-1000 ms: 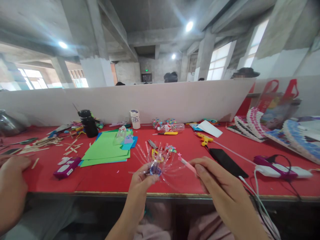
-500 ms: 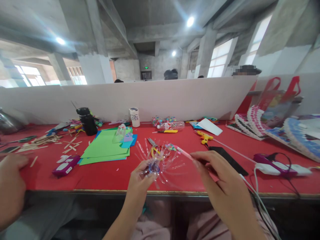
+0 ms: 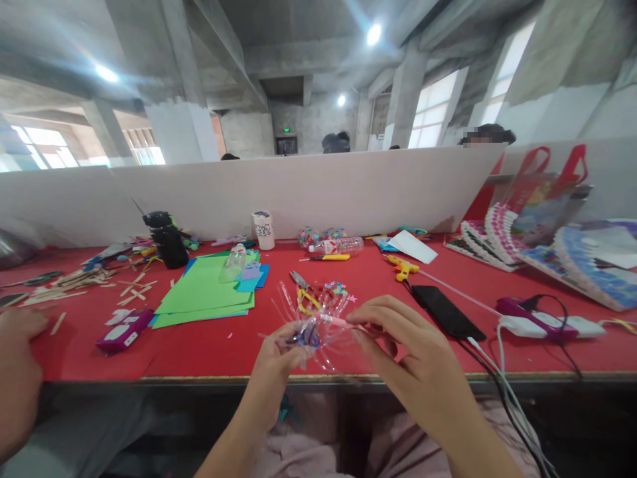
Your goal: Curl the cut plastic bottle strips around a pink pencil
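Note:
Low over the table's front edge, my left hand [image 3: 279, 355] is closed around the neck end of a clear plastic bottle piece [image 3: 308, 335]. Its body is cut into many thin strips that fan outward. My right hand [image 3: 398, 338], to the right of it, pinches a slim pink stick [image 3: 336, 321], whose exact kind I cannot make out. The stick's far end reaches in among the strips; whether it touches them I cannot tell. Just behind lie yellow-handled pliers [image 3: 307, 292] and a small heap of coloured stars [image 3: 337, 288].
Green paper sheets [image 3: 199, 295] lie left, with a clear bottle [image 3: 233, 264] on them. A yellow glue gun [image 3: 403, 268], black phone [image 3: 442, 311] and power strip [image 3: 542, 326] with cables sit right. Another person's hand [image 3: 20, 345] rests at the far left, near wooden sticks [image 3: 62, 285].
My right hand has moved left and slightly down, bringing the pink stick from over the stars to the strips. My left hand keeps its hold. The view has shifted slightly.

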The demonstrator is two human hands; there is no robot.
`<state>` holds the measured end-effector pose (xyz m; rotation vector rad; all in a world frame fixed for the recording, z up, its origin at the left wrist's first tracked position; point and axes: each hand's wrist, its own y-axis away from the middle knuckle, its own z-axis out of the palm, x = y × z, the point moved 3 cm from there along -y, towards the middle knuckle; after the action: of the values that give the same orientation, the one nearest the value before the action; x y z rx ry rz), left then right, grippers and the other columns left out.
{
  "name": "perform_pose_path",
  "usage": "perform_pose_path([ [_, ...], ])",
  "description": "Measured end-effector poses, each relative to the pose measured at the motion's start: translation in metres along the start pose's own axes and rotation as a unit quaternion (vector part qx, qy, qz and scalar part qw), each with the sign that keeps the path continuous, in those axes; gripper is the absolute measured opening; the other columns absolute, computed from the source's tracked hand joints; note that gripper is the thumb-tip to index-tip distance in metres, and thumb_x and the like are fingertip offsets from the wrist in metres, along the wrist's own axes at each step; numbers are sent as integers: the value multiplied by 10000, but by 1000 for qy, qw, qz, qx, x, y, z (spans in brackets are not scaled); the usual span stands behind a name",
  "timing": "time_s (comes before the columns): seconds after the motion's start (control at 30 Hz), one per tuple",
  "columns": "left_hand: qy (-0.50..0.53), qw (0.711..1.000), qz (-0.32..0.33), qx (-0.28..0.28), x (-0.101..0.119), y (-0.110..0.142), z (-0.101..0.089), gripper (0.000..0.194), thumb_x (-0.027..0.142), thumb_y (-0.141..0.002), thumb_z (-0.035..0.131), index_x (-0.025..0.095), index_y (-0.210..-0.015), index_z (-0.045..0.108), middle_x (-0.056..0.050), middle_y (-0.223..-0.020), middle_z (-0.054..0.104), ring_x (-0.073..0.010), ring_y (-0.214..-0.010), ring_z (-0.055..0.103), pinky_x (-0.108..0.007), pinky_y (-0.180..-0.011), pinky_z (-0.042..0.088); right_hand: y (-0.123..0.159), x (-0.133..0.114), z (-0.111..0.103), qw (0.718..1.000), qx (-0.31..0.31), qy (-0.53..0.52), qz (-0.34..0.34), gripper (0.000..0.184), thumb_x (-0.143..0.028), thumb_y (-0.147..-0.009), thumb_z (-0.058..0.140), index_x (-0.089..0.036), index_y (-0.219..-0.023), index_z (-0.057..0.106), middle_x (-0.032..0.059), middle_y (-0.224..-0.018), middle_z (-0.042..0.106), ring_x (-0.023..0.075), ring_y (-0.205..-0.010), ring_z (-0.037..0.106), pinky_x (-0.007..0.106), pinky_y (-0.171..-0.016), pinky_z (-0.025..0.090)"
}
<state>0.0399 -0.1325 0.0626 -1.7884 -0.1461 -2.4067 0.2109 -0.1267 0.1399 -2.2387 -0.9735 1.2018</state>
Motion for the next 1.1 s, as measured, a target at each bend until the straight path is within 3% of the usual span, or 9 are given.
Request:
perform_pose_path([
  [0.2,-3,999,-22,-36,-3,1,3,317,168,-573,644,187,-880,724,2,-697,628,-135,-710,515,-238,-705,394,-4,-1,5,1000,3,21,20,34,-210,-822,573,-200,-809,603,18,-804,607,151,-754,551,252,-667,406],
  [0.5,48,995,-65,-52,-8,2,6,288,186,-581,681,154,-866,710,-33,-784,659,-143,-732,538,-250,-684,409,-2,-4,9,999,30,20,27,105,-205,-832,562,-185,-731,586,8,-717,579,141,-693,526,248,-632,380],
  [0.7,16,996,-55,-68,-18,-7,2,294,202,-607,687,149,-895,667,-47,-778,665,-149,-706,587,-258,-651,437,-9,1,11,999,-23,2,49,80,-188,-817,572,-187,-740,593,-20,-684,563,111,-629,504,219,-580,371],
  [0.87,-68,997,22,-23,-26,-36,-17,268,196,-587,694,162,-845,633,-36,-793,669,-166,-772,611,-301,-769,452,-29,36,41,988,-122,-13,98,100,-241,-809,568,-182,-748,621,-12,-721,621,115,-640,532,216,-569,380],
  [1.1,-213,971,97,38,-37,-77,-47,238,119,-499,703,169,-727,656,-21,-798,604,-189,-794,558,-355,-833,421,-34,70,88,981,-149,-8,120,117,-257,-785,580,-166,-734,633,10,-707,634,132,-638,556,224,-570,391],
])
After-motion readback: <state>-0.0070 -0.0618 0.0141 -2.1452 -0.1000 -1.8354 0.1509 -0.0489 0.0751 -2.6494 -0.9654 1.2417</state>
